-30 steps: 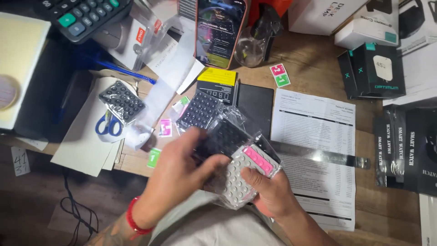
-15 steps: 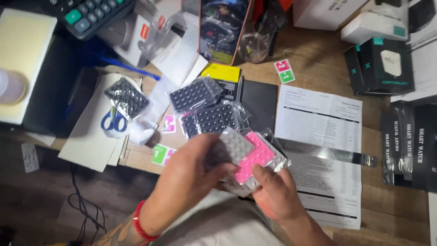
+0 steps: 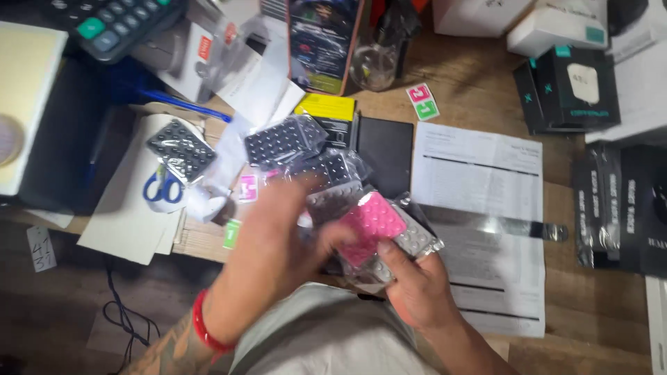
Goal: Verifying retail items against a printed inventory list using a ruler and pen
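My right hand [image 3: 415, 286] grips a stack of small bagged suction-cup pads from below, with a grey pad [image 3: 415, 243] at the bottom edge. My left hand [image 3: 278, 239], blurred with motion, pinches the pink pad [image 3: 372, 223] on top of that stack. Behind my left hand a grey bagged pad [image 3: 332, 201] lies on two black bagged pads [image 3: 281, 141] [image 3: 332, 169] on the wooden desk [image 3: 479, 97]. Another black pad [image 3: 179, 151] rests at the left on a sheet of paper.
A printed sheet [image 3: 479, 201] and a clear ruler [image 3: 514, 226] lie to the right. Blue-handled scissors [image 3: 163, 189], a calculator [image 3: 104, 24], a phone [image 3: 321, 42], a glass jar [image 3: 372, 66], a black card [image 3: 384, 154] and dark boxes [image 3: 570, 97] crowd the desk.
The grey pad that my left hand held half a second ago now lies on the black pads. My left hand has come back to the stack and taken the pink pad.
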